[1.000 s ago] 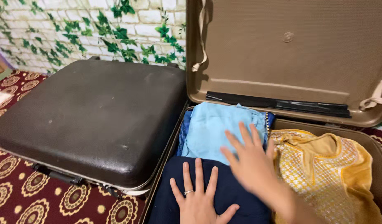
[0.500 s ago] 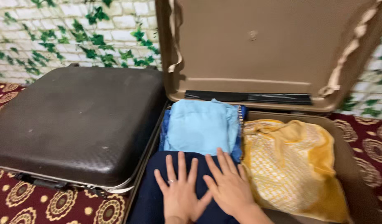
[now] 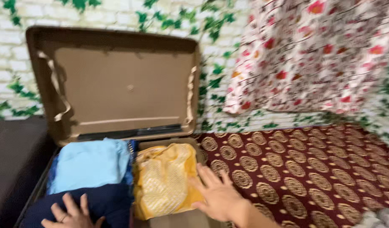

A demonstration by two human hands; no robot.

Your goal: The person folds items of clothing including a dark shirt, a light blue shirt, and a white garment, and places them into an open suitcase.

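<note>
Flat grip (image 3: 217,196) beside crinkled yellow cloth (image 3: 165,179)

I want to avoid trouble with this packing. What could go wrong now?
1. The open suitcase lid stands upright with no visible prop; it might fall on the left hand resting on the dark blue garment.
2. The right hand lies at the case's edge beside the yellow garment; the cloth could get crumpled or caught there.

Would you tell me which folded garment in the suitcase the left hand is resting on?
The left hand rests on the dark navy garment, nearest the camera, in front of the light blue one.
</note>
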